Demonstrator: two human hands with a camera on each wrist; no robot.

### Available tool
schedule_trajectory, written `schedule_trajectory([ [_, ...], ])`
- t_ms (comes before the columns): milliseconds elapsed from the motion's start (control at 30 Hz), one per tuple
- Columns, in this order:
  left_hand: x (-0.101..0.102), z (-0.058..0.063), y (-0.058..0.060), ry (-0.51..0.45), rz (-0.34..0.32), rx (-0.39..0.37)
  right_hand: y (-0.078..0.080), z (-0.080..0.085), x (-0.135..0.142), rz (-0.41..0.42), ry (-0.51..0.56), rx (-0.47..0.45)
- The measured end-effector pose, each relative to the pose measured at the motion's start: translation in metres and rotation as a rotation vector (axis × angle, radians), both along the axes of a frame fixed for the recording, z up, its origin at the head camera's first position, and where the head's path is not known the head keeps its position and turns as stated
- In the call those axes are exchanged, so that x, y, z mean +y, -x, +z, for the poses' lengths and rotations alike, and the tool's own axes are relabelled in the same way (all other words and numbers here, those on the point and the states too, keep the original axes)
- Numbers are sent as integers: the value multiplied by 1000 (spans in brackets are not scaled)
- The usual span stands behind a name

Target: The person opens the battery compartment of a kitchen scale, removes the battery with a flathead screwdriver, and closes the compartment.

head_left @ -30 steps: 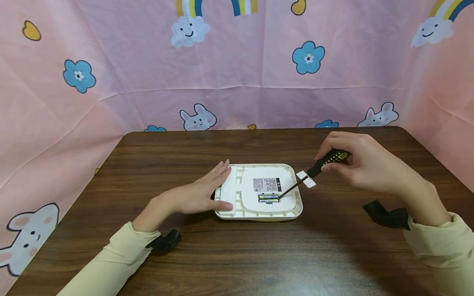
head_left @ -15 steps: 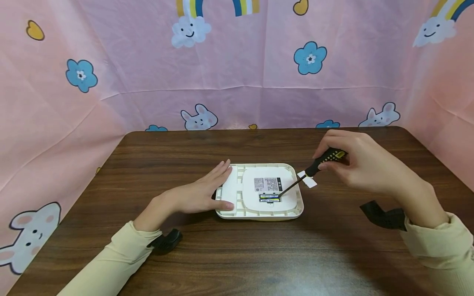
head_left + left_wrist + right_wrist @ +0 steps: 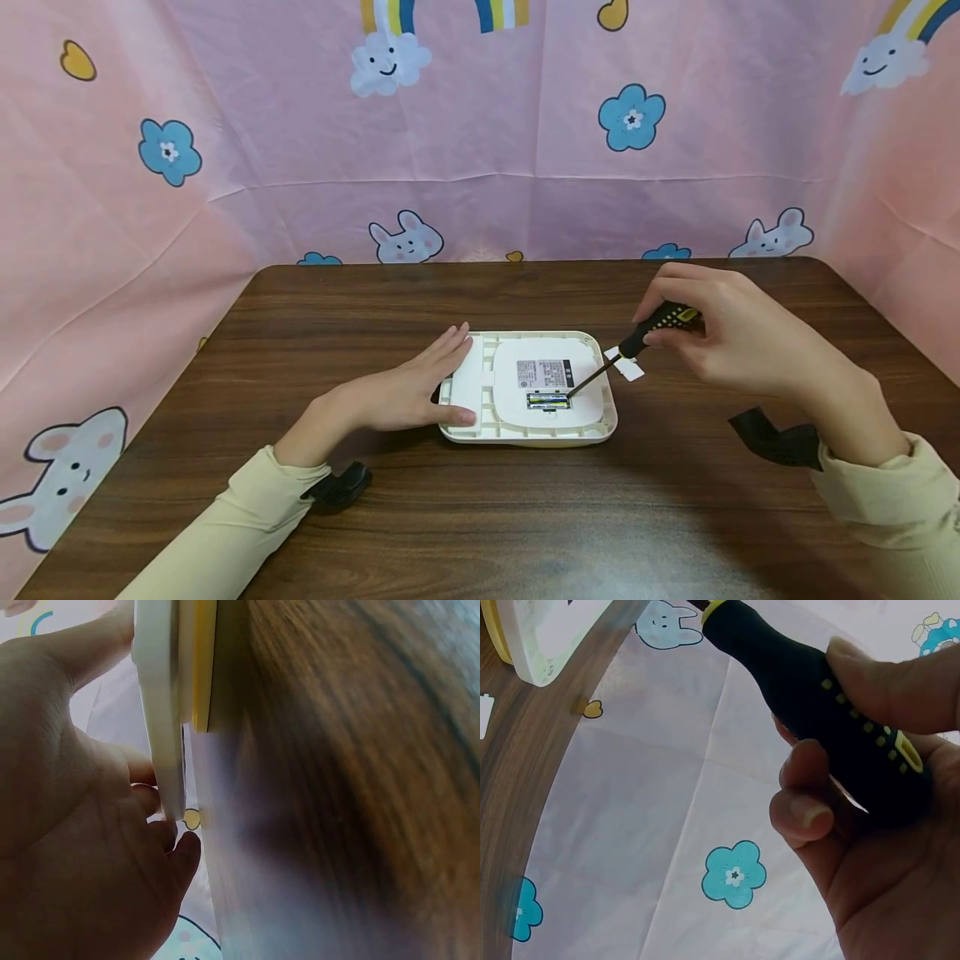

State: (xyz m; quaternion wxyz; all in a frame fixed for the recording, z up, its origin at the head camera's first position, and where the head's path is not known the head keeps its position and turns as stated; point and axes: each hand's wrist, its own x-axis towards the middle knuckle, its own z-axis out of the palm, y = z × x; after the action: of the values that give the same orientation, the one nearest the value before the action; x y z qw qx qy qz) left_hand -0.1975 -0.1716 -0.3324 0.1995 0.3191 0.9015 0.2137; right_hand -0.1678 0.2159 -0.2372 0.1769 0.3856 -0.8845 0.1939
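A white plastic device [image 3: 588, 373] with rounded corners and a yellow layer beneath lies flat with its labelled underside up. In its small compartment sit silver-and-blue batteries [image 3: 548, 402]. My left hand [image 3: 397, 396] rests across the device's left end, fingers spread toward the far edge and thumb near the front. My right hand [image 3: 738, 333] grips a black-and-yellow screwdriver [image 3: 643, 337] by its handle. The shaft slants down to the left, with its tip at the right end of the batteries. In the right wrist view the thumb presses on the handle [image 3: 787, 682] and the fingers curl beneath it.
A small white plastic cover [image 3: 630, 369] lies on the table just right of the device, partly behind the screwdriver. The brown wooden table [image 3: 465, 517] reaches back to a pink patterned cloth [image 3: 480, 142]. Black straps [image 3: 341, 487] hang at both wrists.
The screwdriver and right hand have shifted slightly left relative to the device, while the tip stays at the batteries' right end. The left hand keeps its place on the device.
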Motion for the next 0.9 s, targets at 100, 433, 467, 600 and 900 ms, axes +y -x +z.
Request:
schedule_trajectory([
  [100,0,0,0,-3,-2,1,-1,1,0,5,6,1],
  [433,1,-1,0,5,2,3,-6,4,-1,-19,-15,-32],
  [467,1,0,0,7,3,2,-6,3,-1,-17,-14,-25],
  [600,1,0,0,14,9,-1,-4,2,-2,-10,-12,-9],
  [900,1,1,-1,10,9,1,-5,-2,-9,6,75,-35],
])
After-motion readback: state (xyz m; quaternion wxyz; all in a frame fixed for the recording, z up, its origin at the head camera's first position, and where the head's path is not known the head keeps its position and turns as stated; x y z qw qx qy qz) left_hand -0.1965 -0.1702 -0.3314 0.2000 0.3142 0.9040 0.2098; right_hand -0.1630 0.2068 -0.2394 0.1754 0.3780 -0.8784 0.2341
